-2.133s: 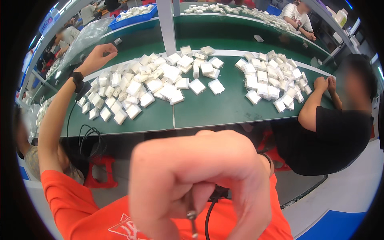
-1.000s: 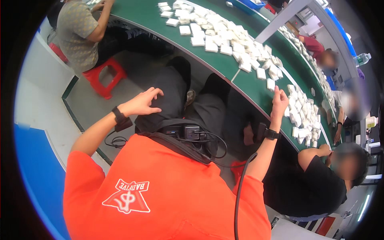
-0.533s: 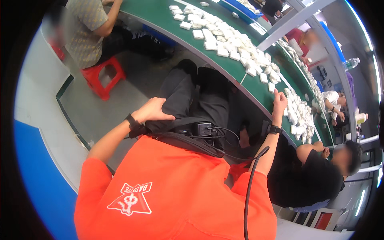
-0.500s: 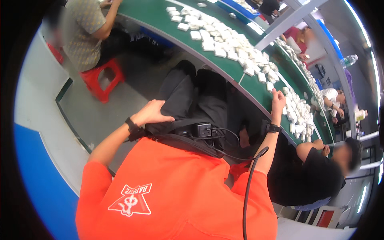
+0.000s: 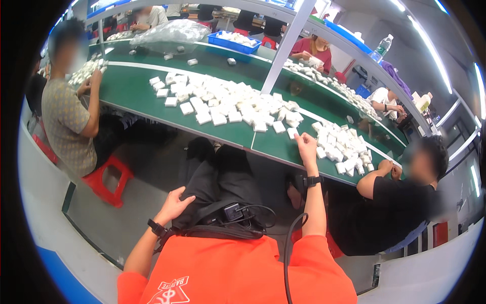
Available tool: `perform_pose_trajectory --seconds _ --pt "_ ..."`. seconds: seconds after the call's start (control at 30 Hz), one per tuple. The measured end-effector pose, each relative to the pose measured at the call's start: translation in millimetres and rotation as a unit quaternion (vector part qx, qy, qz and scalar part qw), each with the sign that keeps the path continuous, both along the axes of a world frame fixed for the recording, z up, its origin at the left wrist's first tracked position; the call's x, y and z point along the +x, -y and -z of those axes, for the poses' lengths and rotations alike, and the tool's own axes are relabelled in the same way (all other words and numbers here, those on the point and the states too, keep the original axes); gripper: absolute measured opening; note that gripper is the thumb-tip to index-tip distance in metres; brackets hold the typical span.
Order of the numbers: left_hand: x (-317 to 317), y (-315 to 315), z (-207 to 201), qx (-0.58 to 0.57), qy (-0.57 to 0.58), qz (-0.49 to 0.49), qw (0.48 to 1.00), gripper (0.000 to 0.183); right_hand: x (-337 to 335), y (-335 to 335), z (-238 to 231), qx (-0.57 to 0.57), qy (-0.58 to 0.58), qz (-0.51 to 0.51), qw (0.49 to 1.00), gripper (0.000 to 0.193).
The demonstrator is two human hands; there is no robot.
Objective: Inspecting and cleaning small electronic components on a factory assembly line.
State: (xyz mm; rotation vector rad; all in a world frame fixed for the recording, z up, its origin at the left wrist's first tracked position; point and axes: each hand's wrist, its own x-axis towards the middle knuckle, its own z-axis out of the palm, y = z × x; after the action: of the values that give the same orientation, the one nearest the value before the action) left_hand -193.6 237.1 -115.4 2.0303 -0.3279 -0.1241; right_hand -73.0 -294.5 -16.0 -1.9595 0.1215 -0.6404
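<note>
Many small white plastic blocks [image 5: 217, 101], rounded and box-like, lie in a heap on the green conveyor belt [image 5: 126, 86] in front of me. My right hand [image 5: 307, 150] reaches to the belt's near edge, between this heap and a smaller heap of white blocks [image 5: 336, 144] on the right. Its fingers are curled together, with the tips at one white block [image 5: 292, 133] that they appear to pinch. My left hand [image 5: 175, 204] is over my left thigh, thumb and fingers apart, holding nothing.
A person on a red stool [image 5: 112, 177] works at the left; another in black [image 5: 390, 213] sits close at my right. A grey metal post [image 5: 287, 48] rises beyond the heap. Farther back are a blue tray [image 5: 234, 43] and a clear plastic bag [image 5: 169, 33]. A black cable [image 5: 288, 253] runs past my right arm.
My view has tilted up and turned, so more of the far belt shows. The right hand remains by the same block at the near edge. The left hand's fingers have shifted on my thigh.
</note>
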Motion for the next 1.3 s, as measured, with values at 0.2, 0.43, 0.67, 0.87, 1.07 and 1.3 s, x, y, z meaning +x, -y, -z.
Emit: perform_pose_trajectory --seconds 0.2,0.43,0.67,0.87,1.07,1.3 --pt "11.1 8.4 -2.5 0.003 0.012 0.048 0.999 0.042 0.5 1.5 1.9 0.016 0.004 -0.043 0.999 0.048" --pt "29.2 16.3 -26.6 0.149 -0.025 0.067 0.986 0.046 -6.1 -6.6 -14.9 0.04 -0.001 -0.043 0.998 0.047" --pt "96.2 44.5 -38.3 0.201 0.007 0.13 0.971 0.045 64.4 57.6 -123.8 -0.076 -0.009 -0.185 0.98 0.012" --pt "132.3 101.4 -13.6 0.158 0.082 0.203 0.963 0.041 195.6 82.5 -87.0 -0.288 -0.164 -0.028 0.943 0.059" --pt "152.1 110.4 -1.2 0.158 0.038 0.212 0.964 0.037 206.9 84.6 -67.8 -0.304 -0.307 0.069 0.899 0.079" --pt "166.5 136.5 13.4 0.136 0.068 0.261 0.953 0.039 205.5 91.1 -61.8 -0.217 -0.293 0.029 0.931 0.064"
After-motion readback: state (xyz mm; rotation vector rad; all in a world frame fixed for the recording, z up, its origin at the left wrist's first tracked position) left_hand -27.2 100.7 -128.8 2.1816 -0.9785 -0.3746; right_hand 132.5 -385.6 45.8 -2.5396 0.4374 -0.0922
